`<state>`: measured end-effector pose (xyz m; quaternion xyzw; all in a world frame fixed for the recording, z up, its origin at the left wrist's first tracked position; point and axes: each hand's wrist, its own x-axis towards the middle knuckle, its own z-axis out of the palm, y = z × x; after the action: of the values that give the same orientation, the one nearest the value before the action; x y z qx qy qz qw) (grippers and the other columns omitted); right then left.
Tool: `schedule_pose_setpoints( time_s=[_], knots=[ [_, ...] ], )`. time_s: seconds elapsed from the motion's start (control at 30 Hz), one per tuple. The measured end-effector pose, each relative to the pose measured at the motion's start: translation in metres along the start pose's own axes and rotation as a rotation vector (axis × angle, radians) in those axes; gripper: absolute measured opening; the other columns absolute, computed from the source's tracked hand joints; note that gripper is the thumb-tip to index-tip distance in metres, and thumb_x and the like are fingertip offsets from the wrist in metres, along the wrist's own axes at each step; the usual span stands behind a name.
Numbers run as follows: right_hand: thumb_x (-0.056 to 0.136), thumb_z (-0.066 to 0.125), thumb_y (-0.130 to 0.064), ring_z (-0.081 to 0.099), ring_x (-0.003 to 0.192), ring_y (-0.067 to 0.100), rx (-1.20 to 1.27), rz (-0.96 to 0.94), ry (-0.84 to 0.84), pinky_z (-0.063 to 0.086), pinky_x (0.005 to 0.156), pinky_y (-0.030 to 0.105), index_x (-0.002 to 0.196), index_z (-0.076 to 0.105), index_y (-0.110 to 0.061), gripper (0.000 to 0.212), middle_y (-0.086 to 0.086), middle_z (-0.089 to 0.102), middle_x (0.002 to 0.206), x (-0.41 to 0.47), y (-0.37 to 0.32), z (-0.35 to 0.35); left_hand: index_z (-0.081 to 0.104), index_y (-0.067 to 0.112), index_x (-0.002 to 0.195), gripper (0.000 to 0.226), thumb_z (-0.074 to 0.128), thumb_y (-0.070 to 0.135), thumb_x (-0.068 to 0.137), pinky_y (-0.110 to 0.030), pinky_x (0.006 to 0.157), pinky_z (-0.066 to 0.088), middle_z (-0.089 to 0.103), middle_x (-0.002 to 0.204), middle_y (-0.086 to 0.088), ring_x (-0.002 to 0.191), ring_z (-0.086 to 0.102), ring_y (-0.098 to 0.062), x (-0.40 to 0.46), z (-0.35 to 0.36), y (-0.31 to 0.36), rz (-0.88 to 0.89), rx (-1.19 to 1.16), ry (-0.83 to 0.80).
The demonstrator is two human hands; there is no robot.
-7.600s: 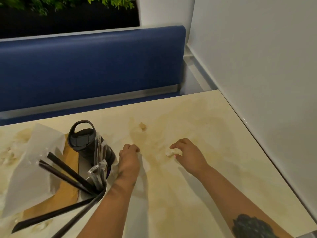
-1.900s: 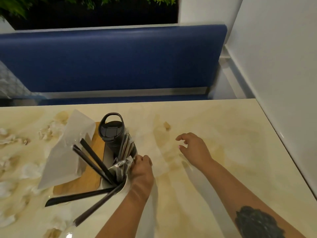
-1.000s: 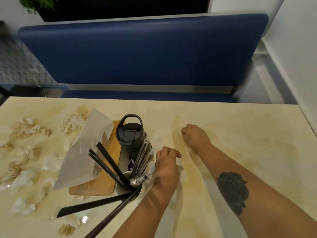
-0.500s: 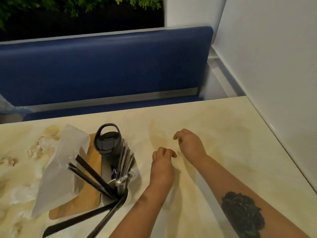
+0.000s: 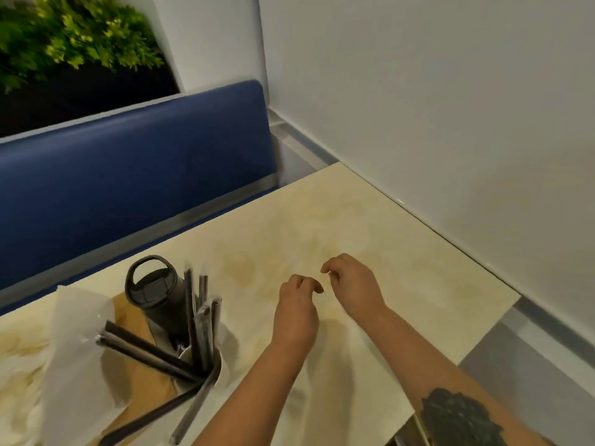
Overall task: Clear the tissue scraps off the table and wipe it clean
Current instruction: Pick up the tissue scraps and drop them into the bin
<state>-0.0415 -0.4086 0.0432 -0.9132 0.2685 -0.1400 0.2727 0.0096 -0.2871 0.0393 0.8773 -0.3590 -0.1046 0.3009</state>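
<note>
Head view: my left hand (image 5: 296,312) and right hand (image 5: 352,284) hover close together over the table (image 5: 418,268), fingers loosely curled, holding nothing I can see. No scraps lie nearby; blurred tissue (image 5: 19,365) sits far left of the left hand. I should sweep there next.

Two hands reach over one pale table (image 5: 402,252): the left hand (image 5: 294,312) near centre and the right hand (image 5: 354,286) just beside it at about 2 o'clock. One dark lidded bottle (image 5: 154,291) stands at 9 o'clock from the hands. One white cup (image 5: 216,368) at 8 o'clock holds a bundle of dark wrapped sticks, too overlapped to count exactly. One white paper sheet (image 5: 74,358) lies over one wooden board (image 5: 141,381). One blue bench (image 5: 128,175) runs along 11 o'clock, with one green plant (image 5: 64,40) beyond it.
</note>
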Motion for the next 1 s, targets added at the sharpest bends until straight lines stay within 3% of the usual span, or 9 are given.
schedule_pose_setpoints(
  time_s=[0.27,0.47,0.7,0.87,1.0],
  knots=[
    [0.088,0.051,-0.002,0.061,0.083,0.02,0.019,0.192,0.175,0.048,0.076,0.031,0.099,0.068,-0.014,0.024,0.002,0.063,0.099,-0.096,0.017,-0.034,0.064,0.013,0.101,0.04,0.041,-0.013,0.081,-0.018,0.07,0.036,0.051,0.107,0.003,0.09,0.051,-0.01,-0.042,0.02,0.034,0.241,-0.1,-0.108],
    [0.091,0.05,-0.005,0.06,0.087,0.019,-0.026,0.397,0.25,0.048,0.081,0.031,0.102,0.067,-0.015,0.023,0.002,0.061,0.103,-0.165,0.047,-0.068,0.063,0.011,0.103,0.032,0.045,-0.009,0.085,-0.009,0.068,0.03,0.051,0.108,0.0,0.083,0.046,-0.007,-0.074,0.052,0.075,0.416,-0.131,-0.263],
    [0.091,0.053,-0.007,0.055,0.085,0.014,-0.034,0.579,0.343,0.035,0.072,0.019,0.101,0.068,-0.015,0.02,0.0,0.06,0.095,-0.24,0.077,-0.095,0.064,0.008,0.101,0.026,0.055,-0.004,0.081,-0.024,0.08,0.039,0.056,0.107,-0.009,0.094,0.056,-0.024,-0.101,0.1,0.119,0.581,-0.118,-0.459],
    [0.089,0.056,-0.006,0.058,0.088,0.019,-0.021,0.648,0.402,0.043,0.079,0.025,0.099,0.069,-0.013,0.018,0.005,0.063,0.097,-0.272,0.094,-0.102,0.065,0.007,0.098,0.021,0.056,-0.001,0.081,-0.027,0.079,0.039,0.056,0.104,-0.011,0.093,0.056,-0.026,-0.106,0.133,0.142,0.7,-0.048,-0.564],
    [0.088,0.055,-0.006,0.057,0.087,0.016,-0.032,0.698,0.416,0.04,0.076,0.021,0.099,0.069,-0.013,0.018,0.003,0.062,0.096,-0.289,0.107,-0.106,0.065,0.008,0.098,0.02,0.059,0.002,0.081,-0.02,0.075,0.032,0.057,0.103,-0.01,0.096,0.055,-0.025,-0.104,0.158,0.153,0.752,0.014,-0.629]
  ],
)
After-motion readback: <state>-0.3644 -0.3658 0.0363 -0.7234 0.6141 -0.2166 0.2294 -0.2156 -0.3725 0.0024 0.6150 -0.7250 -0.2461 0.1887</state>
